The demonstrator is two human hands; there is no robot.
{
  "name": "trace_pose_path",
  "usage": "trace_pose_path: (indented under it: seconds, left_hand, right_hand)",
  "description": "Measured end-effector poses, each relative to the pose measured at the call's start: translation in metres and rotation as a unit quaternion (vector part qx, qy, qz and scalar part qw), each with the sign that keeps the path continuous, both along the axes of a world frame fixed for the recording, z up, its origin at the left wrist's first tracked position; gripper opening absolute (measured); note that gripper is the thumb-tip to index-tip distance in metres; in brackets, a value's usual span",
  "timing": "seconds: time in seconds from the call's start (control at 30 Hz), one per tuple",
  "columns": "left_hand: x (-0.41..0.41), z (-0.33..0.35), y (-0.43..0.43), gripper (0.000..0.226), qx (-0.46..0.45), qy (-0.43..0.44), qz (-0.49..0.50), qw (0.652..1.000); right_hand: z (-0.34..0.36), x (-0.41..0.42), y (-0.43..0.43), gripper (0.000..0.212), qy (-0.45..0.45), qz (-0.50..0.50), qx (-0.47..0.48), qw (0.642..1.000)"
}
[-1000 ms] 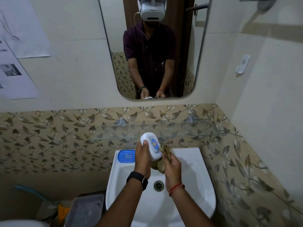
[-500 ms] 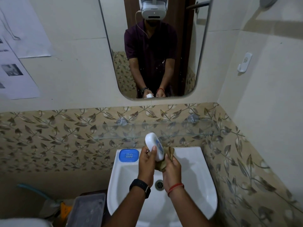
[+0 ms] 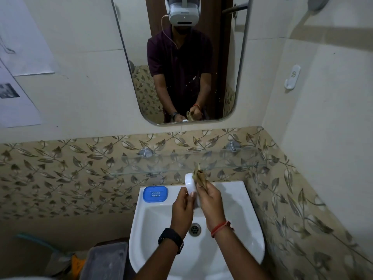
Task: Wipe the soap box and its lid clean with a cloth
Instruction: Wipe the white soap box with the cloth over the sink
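My left hand grips the white soap box lid, held on edge above the sink. My right hand holds a crumpled tan cloth pressed against the lid's right face, which is hidden behind it. The blue soap box base lies flat on the sink's back left corner, apart from both hands.
A glass shelf runs along the tiled wall just above and behind the hands. A mirror hangs above it. A grey plastic tub and clutter sit low at the left of the sink. A white hook is on the right wall.
The lid has turned edge-on so its printed face no longer shows. My right hand has lifted the cloth up over the lid's upper right side.
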State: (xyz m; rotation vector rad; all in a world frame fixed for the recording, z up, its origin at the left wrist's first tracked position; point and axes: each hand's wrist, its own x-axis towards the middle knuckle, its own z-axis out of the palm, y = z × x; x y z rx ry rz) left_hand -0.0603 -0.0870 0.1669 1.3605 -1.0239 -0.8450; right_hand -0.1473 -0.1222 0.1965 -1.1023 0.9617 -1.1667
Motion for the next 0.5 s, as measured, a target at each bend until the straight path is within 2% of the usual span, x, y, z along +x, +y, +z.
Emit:
trace_pose_path:
  seconds: [0.1, 0.27, 0.4, 0.5]
  left_hand:
    - [0.003, -0.001, 0.000, 0.013, 0.005, 0.017, 0.025, 1.000]
    - [0.007, -0.001, 0.005, 0.017, 0.018, 0.025, 0.013, 0.999]
    - [0.012, 0.006, 0.002, 0.017, 0.018, 0.030, 0.021, 0.999]
    - [0.022, 0.007, 0.000, 0.018, 0.027, 0.046, 0.029, 0.998]
  right_hand:
    - [-0.020, -0.002, 0.006, 0.034, 0.092, 0.021, -0.045, 0.995]
    - [-0.028, 0.002, 0.006, 0.028, 0.078, -0.011, -0.002, 0.997]
    - [-0.021, 0.008, 0.012, 0.033, 0.095, 0.004, -0.052, 0.994]
    - [-0.031, 0.007, 0.024, 0.032, 0.108, 0.008, -0.048, 0.993]
